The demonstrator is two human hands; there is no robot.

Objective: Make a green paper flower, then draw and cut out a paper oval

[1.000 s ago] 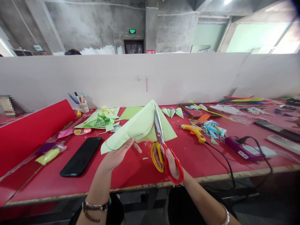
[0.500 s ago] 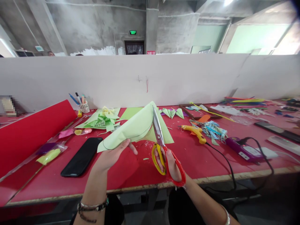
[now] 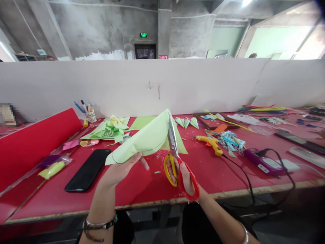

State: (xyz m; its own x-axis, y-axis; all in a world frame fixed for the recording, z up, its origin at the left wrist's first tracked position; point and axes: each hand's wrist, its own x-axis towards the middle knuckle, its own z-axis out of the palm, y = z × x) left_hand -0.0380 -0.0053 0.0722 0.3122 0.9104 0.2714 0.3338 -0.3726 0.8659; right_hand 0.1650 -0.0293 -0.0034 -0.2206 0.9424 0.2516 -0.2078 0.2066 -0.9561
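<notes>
My left hand (image 3: 128,167) pinches the lower edge of a pale green sheet of paper (image 3: 144,135), thumb on top and other fingers beneath. The sheet is curled and bears a dark curved line along its lower side. In my right hand (image 3: 186,178) is a pair of scissors (image 3: 173,145) with one yellow and one red handle loop. Their blades point up and away, at the right edge of the paper. How far the blades are apart is hard to make out. Small green scraps (image 3: 157,172) lie on the red tabletop below.
To the left lie a black phone (image 3: 87,171), a red board (image 3: 38,145) and a pile of green paper (image 3: 110,132). Rightward are a yellow glue gun (image 3: 209,144), a purple power strip (image 3: 264,162) and its cable. Behind stands a white partition (image 3: 114,84). Small paper cones (image 3: 187,123) lie near it.
The scissors have shifted slightly up along the paper's right edge, their blades looking closer together. The paper's upper tip has moved a little to the right.
</notes>
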